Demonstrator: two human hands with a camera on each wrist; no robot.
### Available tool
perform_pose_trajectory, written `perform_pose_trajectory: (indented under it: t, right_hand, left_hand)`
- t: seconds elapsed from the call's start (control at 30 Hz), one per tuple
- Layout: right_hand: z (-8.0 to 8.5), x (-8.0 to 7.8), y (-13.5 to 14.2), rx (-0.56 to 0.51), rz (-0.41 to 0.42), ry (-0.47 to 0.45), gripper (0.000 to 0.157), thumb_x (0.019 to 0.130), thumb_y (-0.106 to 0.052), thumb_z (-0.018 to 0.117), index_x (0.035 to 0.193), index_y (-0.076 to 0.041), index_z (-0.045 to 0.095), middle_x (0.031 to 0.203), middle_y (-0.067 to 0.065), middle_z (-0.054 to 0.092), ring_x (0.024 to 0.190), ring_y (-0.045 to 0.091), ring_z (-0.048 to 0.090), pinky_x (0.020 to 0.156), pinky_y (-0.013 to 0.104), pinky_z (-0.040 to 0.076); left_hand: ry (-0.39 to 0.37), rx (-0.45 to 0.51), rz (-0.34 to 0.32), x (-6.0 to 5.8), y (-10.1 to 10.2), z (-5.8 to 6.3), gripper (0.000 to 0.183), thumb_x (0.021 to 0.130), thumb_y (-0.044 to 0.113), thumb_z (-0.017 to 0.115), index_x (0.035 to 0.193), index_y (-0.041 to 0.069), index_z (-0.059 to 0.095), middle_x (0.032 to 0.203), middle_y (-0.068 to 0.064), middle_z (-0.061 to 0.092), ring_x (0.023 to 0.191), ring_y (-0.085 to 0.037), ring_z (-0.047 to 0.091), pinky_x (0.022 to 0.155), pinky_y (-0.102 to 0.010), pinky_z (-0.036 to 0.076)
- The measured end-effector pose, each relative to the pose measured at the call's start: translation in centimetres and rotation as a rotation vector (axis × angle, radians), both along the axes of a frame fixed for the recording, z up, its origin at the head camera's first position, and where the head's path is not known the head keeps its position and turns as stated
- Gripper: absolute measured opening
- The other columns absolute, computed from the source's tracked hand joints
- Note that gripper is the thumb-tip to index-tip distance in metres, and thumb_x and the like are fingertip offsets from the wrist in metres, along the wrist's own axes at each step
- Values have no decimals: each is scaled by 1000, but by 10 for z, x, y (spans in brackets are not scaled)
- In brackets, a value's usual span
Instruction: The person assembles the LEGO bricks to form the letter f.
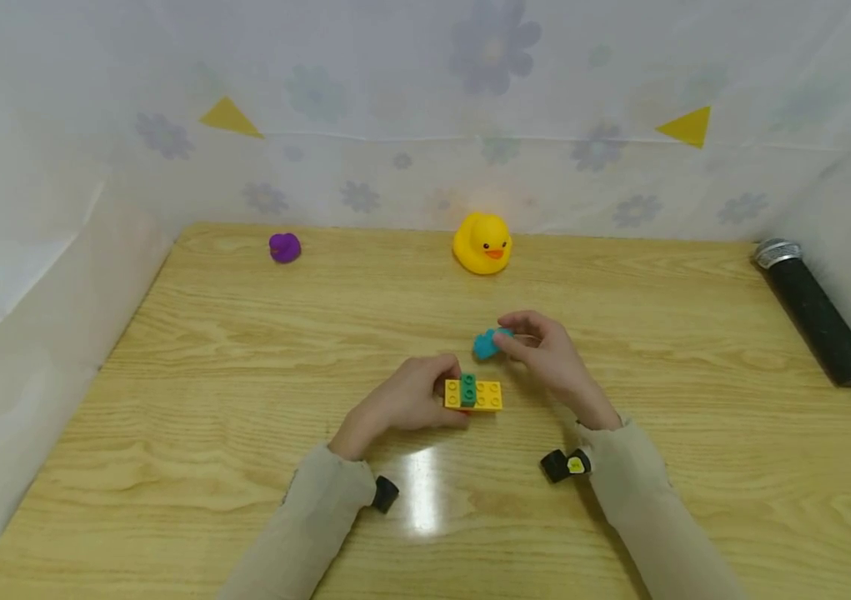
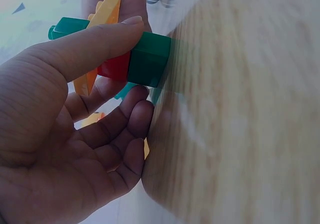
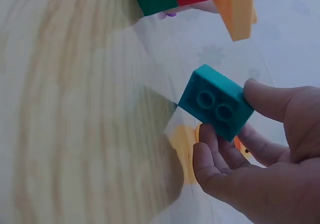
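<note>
My left hand (image 1: 413, 394) grips a stack of toy building bricks on the table. In the left wrist view the stack has a green brick (image 2: 150, 59) at the bottom, a red brick (image 2: 114, 67) above it, a flat yellow brick (image 2: 106, 11) and a small green brick (image 2: 70, 27) on top. The thumb presses against the stack's near side. To the right and slightly farther back, my right hand (image 1: 556, 358) pinches a blue brick (image 1: 491, 342) between thumb and fingers. The right wrist view shows this blue brick (image 3: 217, 101) tilted, its hollow underside visible, apart from the stack.
A yellow rubber duck (image 1: 482, 243) stands at the back of the wooden table (image 1: 245, 350), with a small purple duck (image 1: 285, 247) to its left. A black microphone (image 1: 818, 312) lies along the right edge. A flowered white sheet (image 1: 395, 100) hangs behind.
</note>
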State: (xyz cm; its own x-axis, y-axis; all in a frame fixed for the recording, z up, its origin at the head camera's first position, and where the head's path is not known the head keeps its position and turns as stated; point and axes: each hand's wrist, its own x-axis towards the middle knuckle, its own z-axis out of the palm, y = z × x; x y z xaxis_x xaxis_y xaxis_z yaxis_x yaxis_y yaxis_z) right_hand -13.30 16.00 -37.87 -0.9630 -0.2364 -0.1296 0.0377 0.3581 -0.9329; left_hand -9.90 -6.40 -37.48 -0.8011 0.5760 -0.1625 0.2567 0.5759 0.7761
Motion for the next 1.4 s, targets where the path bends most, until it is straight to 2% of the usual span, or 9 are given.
perform_pose_trajectory:
  t: [0.2,0.43,0.67,0.9,1.07,1.17,1.27,1.4]
  right_hand:
    - [-1,1,1,154,48,78,37,91,-12,66,124,1,56,120,19,59,103,32,59,90,43,48]
    - [0,0,5,302,132,176,35,90,-11,67,122,1,57,116,20,60,101,33,58,89,48,46]
    - [-4,1,2,362,171,215,39,86,-10,71,121,2,58,118,19,60,104,33,56,91,48,44]
    - [-6,2,0,408,152,269,41,83,-8,74,119,4,59,116,20,61,100,32,56,89,47,45]
    - [-3,2,1,405,131,232,37,85,-12,73,117,1,60,112,17,62,97,31,56,86,46,45]
    - [-1,2,2,368,114,186,35,87,-16,71,116,-1,61,109,15,63,95,29,58,84,45,47]
    - [0,1,3,304,92,138,35,88,-20,70,117,-2,62,106,14,64,94,27,59,83,41,49]
    - [5,1,4,136,103,42,40,92,-21,66,125,0,57,111,16,60,95,28,61,79,38,52]
  left_hand:
    - [1,-13,-4,0,0,-1,34,78,26,81,95,15,53,82,2,55,73,-12,48,63,-25,39]
    - [13,0,-1,-1,0,-2,34,78,26,81,94,15,53,82,3,55,72,-12,48,63,-25,39]
    - [3,2,4,0,-1,-1,35,77,26,82,93,15,53,82,2,56,72,-12,49,63,-25,39]
    - [10,4,5,0,0,-1,35,77,26,82,93,16,52,82,3,56,72,-12,49,63,-25,40]
    - [12,17,2,0,-1,0,34,77,25,82,92,15,53,81,3,56,71,-12,49,63,-25,40]
    - [15,19,-1,0,-1,0,34,77,25,82,92,15,52,81,3,56,71,-12,48,62,-25,39]
    - [16,19,-3,0,-1,-1,34,77,24,82,93,15,53,81,3,56,71,-11,49,62,-24,40]
    - [18,19,-2,0,-1,-1,34,77,25,82,93,15,53,81,3,56,71,-11,48,62,-24,40]
